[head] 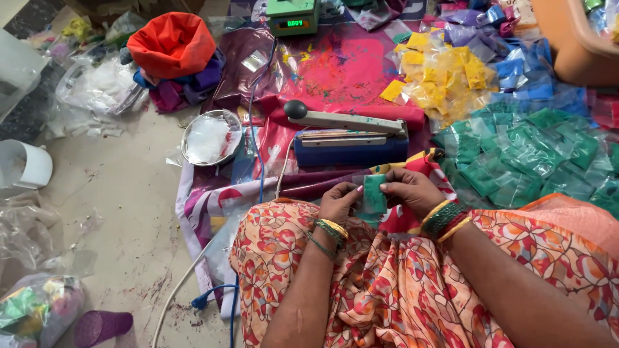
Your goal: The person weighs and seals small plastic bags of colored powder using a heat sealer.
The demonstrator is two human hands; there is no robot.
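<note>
A small clear packet of green powder [373, 195] is pinched between both my hands just above my lap. My left hand [337, 202] grips its left edge and my right hand [411, 189] its right edge; both wrists wear bangles. Directly beyond the packet sits a blue heat sealer [351, 145] with its grey arm and black knob raised. A heap of filled green packets [529, 158] lies to the right, with yellow packets [442, 77] and blue packets [525, 71] behind it.
A steel bowl of clear empty bags [211, 137] sits left of the sealer. A green weighing scale [293, 16] stands at the back. An orange sack [171, 44] and plastic bags lie at the left. Cables [193, 283] run across the floor. Another person's arm [574, 45] is at top right.
</note>
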